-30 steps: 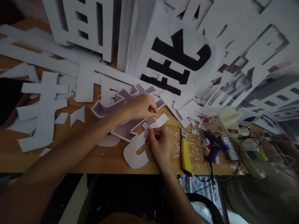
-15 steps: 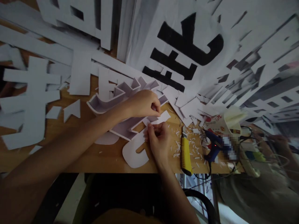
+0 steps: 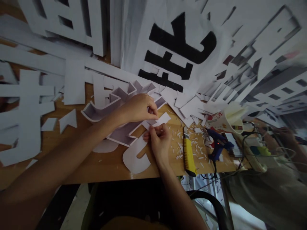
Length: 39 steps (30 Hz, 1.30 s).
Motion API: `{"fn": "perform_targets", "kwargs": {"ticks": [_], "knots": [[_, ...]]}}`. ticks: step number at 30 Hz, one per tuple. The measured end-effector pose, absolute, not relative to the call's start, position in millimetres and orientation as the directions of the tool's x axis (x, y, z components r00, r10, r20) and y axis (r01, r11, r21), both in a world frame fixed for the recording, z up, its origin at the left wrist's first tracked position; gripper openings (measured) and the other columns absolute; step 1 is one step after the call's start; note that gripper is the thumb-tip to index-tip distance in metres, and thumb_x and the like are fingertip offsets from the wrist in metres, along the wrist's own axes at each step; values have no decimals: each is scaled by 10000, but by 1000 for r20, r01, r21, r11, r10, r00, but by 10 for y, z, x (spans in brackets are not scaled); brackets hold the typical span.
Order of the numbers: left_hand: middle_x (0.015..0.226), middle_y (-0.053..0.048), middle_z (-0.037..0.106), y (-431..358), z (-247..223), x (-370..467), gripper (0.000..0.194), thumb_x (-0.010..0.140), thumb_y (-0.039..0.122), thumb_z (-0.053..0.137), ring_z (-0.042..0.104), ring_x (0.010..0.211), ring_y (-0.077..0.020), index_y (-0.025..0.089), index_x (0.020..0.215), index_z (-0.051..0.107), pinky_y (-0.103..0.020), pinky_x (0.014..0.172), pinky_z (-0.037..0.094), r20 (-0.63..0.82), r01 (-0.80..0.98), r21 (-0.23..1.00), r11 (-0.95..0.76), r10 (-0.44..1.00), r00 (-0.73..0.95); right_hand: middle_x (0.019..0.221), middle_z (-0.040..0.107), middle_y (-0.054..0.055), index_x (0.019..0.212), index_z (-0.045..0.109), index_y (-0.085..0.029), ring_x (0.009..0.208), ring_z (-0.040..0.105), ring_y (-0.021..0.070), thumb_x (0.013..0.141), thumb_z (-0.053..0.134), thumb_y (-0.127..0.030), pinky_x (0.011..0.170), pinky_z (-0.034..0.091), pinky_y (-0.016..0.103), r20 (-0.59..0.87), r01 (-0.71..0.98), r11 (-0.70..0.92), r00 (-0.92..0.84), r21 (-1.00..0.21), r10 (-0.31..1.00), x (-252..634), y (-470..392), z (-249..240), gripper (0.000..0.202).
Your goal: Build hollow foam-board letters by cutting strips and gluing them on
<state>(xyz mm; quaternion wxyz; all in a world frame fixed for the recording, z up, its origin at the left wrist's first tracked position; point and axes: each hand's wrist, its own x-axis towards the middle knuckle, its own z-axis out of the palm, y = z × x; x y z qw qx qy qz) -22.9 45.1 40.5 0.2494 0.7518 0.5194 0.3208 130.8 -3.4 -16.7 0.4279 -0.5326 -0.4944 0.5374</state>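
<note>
My left hand [image 3: 141, 107] reaches across the assembled white foam board letter shape [image 3: 120, 135], which has upright side walls. Its thumb and fingers are pinched on a small white board strip [image 3: 151, 122]; the fingers hide part of it. Close below, my right hand [image 3: 160, 139] is closed, thumb against fingertips, at the edge of a flat hook-ended white board piece [image 3: 136, 159]. This piece lies partly under the hands near the table's front edge. To the right of my right hand lies a yellow utility knife [image 3: 189, 156], among thin white trimmings.
A blue glue gun [image 3: 217, 147] with a red light and cord stands at the right, by a paper cup [image 3: 225, 119]. White cut-out characters [image 3: 30, 111] and scraps cover the left. Behind lies a sheet with black lettering [image 3: 179, 41].
The view has shifted slightly, so most things appear a little further left. Both hands keep nearly the same pinched hold beside the board pieces.
</note>
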Motion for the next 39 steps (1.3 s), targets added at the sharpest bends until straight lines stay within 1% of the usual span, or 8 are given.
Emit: {"fn": "perform_targets", "kwargs": {"ticks": [6,11,14,24,32,39], "knots": [[660,19,622,455,416,-228,104,757,164,781,519,694,-131,221,678,743,-282,696,380,214,612,720,-326,944,252,539,632,-56,726,433,-235,444,613,121,834,638,-322,451,521,221,-164,35,-162,-48,-986,985,1283,-82,-164,247],[682,4,631,455,422,-228,55,769,171,780,527,700,-123,173,719,757,-270,698,380,205,631,701,-331,942,266,535,631,-59,748,448,-228,452,615,119,842,630,-314,448,514,210,-179,11,-179,-32,-984,983,1271,-129,-156,222],[684,3,633,472,420,-233,57,761,200,788,536,704,-125,168,722,762,-267,697,381,188,636,701,-322,944,271,520,621,-67,744,451,-226,442,612,119,830,631,-310,432,505,205,-170,-8,-170,-5,-985,985,1276,-145,-165,216],[713,-8,661,480,411,-257,72,765,240,783,552,701,-125,170,752,777,-267,682,388,180,644,691,-329,941,287,542,638,-56,740,452,-228,455,643,138,812,649,-359,428,528,221,-153,23,-154,37,-988,988,1340,-199,-192,247],[707,3,666,497,384,-259,71,738,269,784,570,690,-131,199,728,776,-268,676,396,177,650,690,-319,945,276,566,639,-48,736,448,-231,480,635,121,807,671,-412,461,543,218,-133,-13,-132,32,-991,991,1348,-221,-228,296],[695,0,660,497,383,-257,85,731,280,790,563,680,-134,197,718,777,-273,667,393,173,636,706,-311,947,272,549,636,-46,721,429,-237,459,627,125,790,701,-424,439,530,217,-145,-33,-144,38,-989,989,1389,-228,-219,336]]}}
